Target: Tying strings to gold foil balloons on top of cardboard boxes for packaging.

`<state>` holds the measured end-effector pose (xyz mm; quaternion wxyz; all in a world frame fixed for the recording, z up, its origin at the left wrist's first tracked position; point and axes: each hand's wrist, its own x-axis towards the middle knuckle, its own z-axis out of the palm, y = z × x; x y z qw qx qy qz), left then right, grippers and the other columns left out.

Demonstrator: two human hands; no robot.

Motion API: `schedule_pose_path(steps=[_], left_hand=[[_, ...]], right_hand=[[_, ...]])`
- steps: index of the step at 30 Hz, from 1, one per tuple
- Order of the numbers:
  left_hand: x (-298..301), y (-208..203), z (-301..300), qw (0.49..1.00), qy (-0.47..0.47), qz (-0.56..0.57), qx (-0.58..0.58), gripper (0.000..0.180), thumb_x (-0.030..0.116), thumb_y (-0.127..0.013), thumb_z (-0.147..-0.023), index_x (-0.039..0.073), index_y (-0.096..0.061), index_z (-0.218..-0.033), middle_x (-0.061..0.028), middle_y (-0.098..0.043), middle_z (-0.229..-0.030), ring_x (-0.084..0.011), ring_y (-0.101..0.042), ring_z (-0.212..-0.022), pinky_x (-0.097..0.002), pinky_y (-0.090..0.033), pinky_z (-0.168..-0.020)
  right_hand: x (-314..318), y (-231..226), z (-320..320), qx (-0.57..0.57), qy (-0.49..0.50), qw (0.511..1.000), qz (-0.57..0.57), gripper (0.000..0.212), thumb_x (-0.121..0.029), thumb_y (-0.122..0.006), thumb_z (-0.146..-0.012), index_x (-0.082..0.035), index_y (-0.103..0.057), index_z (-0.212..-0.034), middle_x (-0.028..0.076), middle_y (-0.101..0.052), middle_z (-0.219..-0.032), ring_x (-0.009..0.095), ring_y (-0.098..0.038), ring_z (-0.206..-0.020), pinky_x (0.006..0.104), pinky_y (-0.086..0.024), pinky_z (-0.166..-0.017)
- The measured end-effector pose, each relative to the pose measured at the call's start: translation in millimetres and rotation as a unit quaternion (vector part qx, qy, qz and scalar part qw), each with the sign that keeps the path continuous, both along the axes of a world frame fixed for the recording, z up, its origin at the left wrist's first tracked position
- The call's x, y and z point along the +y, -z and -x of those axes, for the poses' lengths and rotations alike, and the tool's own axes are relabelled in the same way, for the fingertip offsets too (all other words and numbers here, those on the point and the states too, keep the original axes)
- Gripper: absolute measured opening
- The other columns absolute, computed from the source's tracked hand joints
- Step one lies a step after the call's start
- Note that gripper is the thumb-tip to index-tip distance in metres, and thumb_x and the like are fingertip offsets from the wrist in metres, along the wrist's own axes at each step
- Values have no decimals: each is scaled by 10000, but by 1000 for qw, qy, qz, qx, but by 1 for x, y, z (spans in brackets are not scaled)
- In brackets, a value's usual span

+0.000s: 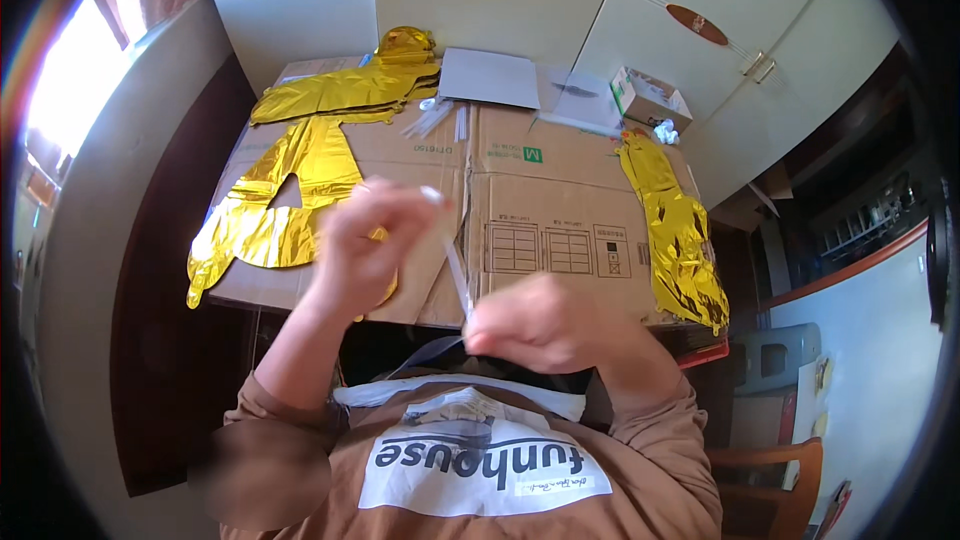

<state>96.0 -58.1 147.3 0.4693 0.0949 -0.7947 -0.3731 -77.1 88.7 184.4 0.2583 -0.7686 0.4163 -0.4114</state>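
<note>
Above the near edge of the cardboard, my right hand (pixel 535 325) pinches the lower end of a thin translucent straw (pixel 457 272). The straw slants up toward my left hand (pixel 368 240), which is raised with its fingers closed and is blurred. A small white bit shows at the left fingertips; whether it belongs to the straw I cannot tell. Behind my left hand a flat gold foil balloon (pixel 270 230), shaped with a triangular opening, lies on the cardboard. Another gold foil balloon (pixel 340 95) stretches flat beyond it, and a crumpled one (pixel 675 225) lies along the right side.
Flattened cardboard (pixel 590 195) covers the table. Several thin straws (pixel 430 120) lie near a grey-white flat panel (pixel 490 78) at the back. A small open box (pixel 650 100) and a crumpled white wad (pixel 666 132) sit back right. A wooden chair (pixel 775 485) stands at right.
</note>
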Motion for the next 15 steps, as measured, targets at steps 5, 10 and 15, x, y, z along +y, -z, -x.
schedule_pose_path(steps=[5,10,15], left_hand=[[35,-10,-10,893,367,-259,-12,120,113,-644,-888,1,-688,-890,-69,-620,-698,-198,-592,-651,-312,-470,-598],[29,-2,-1,978,139,-147,-56,88,71,-654,-873,-1,-693,-905,-62,-648,-703,-174,-572,-573,-322,-452,-548],[28,-17,-16,841,268,-400,246,132,89,-628,-900,-11,-670,-976,-84,-686,-793,-138,-625,-728,-288,-499,-655]], right_hand=[[-13,5,14,51,53,991,-113,90,-129,-606,-885,-43,-629,-872,110,-630,-782,249,-632,-712,323,-494,-659],[-1,-24,4,-31,123,991,53,193,-180,-604,-930,-27,-617,-813,84,-641,-747,155,-622,-697,303,-474,-602],[-12,22,11,-32,52,998,-17,99,-115,-600,-913,-38,-615,-852,64,-594,-706,177,-557,-607,302,-459,-584]])
